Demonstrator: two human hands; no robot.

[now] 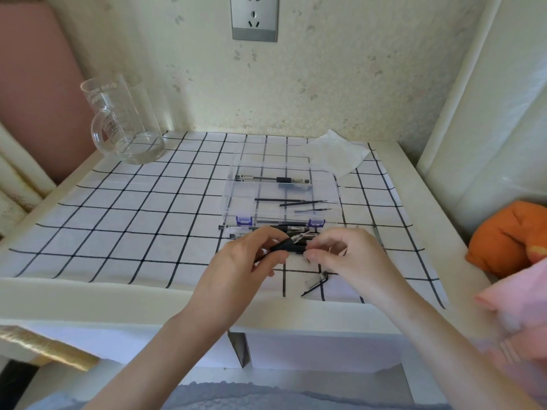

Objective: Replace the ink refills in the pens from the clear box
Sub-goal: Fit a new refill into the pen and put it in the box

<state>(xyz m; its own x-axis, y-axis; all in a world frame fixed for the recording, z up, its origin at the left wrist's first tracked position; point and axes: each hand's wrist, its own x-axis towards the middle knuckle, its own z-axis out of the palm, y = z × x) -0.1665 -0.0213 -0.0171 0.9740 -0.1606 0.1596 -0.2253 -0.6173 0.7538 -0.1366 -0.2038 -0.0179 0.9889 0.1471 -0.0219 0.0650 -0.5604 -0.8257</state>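
Fingers curled tight — the left hand [251,255] grips a black pen [288,245] barrel, the right hand [340,255] pinches its tip end.

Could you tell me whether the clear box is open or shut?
Open: the clear box has its lid raised behind it, and refills lie uncovered inside.
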